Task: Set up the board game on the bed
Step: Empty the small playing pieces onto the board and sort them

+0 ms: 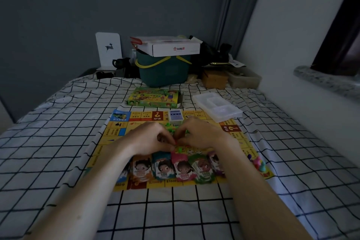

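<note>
On the checked bed (58, 161), both hands (175, 138) pinch small pieces over the board (109, 132).

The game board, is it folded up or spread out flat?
Spread out flat: the game board lies open on the bed, squares showing on all sides.

1. The game board (109, 132) lies on the bed (175, 210).
2. The game box (153, 97) lies behind the board; the plastic tray (218, 107) to its right.
3. A card deck (176, 116) sits on the board's far edge.
4. Banknote stacks (171, 167) line its near edge.
</note>
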